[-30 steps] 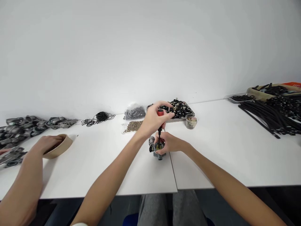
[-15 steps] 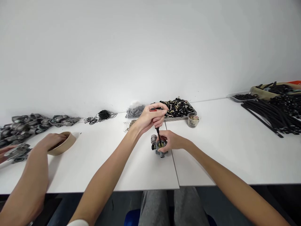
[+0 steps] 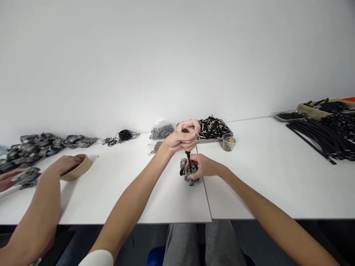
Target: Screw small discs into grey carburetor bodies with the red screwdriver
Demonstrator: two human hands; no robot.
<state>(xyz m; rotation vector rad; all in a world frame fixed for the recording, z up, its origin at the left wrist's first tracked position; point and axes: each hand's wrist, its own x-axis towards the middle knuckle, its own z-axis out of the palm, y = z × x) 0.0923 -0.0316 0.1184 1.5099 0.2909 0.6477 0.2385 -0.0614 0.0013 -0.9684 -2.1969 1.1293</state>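
My left hand (image 3: 184,138) is wrapped round the red and black handle of a screwdriver (image 3: 189,157), which stands nearly upright. Its shaft points down into the round opening of a small grey carburetor (image 3: 191,181) on the table. Inside that opening a yellowish part shows; the screwdriver's tip is too small to make out. With thumb and fingers on the carburetor's right side and rim, my right hand (image 3: 203,165) grips it against the tabletop. A grey cylinder and a black fitting stick out at the carburetor's left.
Behind my hands lie a tray of black and brass parts (image 3: 213,128), a clear cup (image 3: 229,142) and bagged small parts (image 3: 161,130). Black hoses (image 3: 313,142) lie right. At left, a co-worker's hand (image 3: 65,164) reaches into a round tan container (image 3: 80,171), near piled grey castings (image 3: 36,146).
My left hand has shifted its fingers round the screwdriver handle, curling them more tightly. My right hand and the carburetor stay in place. The view has moved slightly.
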